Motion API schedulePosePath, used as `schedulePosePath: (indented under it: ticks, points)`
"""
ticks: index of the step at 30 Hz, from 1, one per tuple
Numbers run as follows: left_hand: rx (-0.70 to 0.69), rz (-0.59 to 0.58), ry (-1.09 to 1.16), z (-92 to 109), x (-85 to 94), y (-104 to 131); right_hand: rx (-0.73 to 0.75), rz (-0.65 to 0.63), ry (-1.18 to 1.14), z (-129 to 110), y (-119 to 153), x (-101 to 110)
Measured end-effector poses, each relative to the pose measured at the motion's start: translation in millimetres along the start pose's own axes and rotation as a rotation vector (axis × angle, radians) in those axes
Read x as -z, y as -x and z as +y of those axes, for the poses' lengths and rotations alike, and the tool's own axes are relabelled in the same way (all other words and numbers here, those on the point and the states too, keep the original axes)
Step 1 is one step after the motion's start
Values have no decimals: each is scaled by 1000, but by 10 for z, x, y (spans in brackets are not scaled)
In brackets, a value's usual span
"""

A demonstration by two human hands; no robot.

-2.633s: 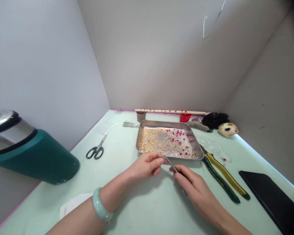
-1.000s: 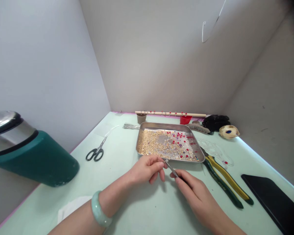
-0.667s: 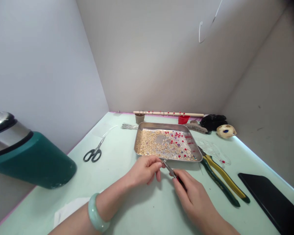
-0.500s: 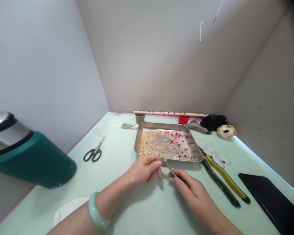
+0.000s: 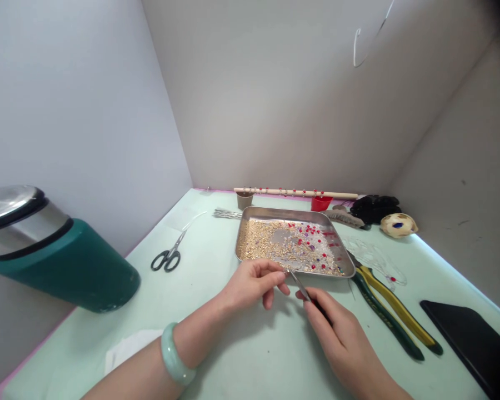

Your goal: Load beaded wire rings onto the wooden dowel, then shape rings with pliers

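My left hand [image 5: 260, 283] is closed in a pinch at the near rim of the metal tray [image 5: 350, 265]; what its fingertips hold is too small to make out. A pale green bangle [image 5: 175, 355] circles that wrist. My right hand [image 5: 337, 328] is wrapped round slim metal tweezers [image 5: 300, 286], whose tip meets the left fingertips. Gold beads [image 5: 258, 239] fill the tray's left side, while clear beads and red beads [image 5: 313, 266] lie scattered on the right.
Black-handled scissors [image 5: 166, 258] and a tilted green bottle [image 5: 75, 266] are on the left. Yellow-green pliers [image 5: 394, 314] and a black flat object [image 5: 470, 339] lie on the right. Behind the tray are a wooden rod [image 5: 270, 192], a brown cup [image 5: 244, 200] and a red cup [image 5: 321, 203].
The whole view has shifted, so everything appears slightly farther right. Both hands keep nearly the same pose, with the tweezers' tip still at the left fingertips.
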State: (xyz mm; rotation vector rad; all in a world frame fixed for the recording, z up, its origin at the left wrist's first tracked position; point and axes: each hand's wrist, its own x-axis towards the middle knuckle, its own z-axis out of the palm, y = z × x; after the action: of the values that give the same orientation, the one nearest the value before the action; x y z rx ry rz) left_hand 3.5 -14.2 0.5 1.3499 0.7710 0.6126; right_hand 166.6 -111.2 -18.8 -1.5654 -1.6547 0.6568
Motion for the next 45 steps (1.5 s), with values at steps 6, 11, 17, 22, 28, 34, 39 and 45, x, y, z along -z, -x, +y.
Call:
schedulePosePath:
  ticks: [6,11,17,22,28,34,39,45]
  points:
    - [-13,46,100,6,33,-6,4,22,-35,-40,12,-4]
    - [-35,87,72,10,104,-29,-70,233,-174,-8,21,-19]
    - [-18,1,-212,43,75,9,-164,327,-263,96,-21,46]
    - [-30,-25,-219,57,64,27,-185,316,-181,71,-59,101]
    - [-69,-6,-73,86,50,31,-151,132,-88,21,-34,100]
    - [-70,-49,154,67,29,39,-37,48,-8,-46,11,40]
    - [-39,-135,225,57,25,54,-2,43,15,-17,22,13]
    - [-62,-65,42,96,70,41,-188,98,-263,18,-41,69]
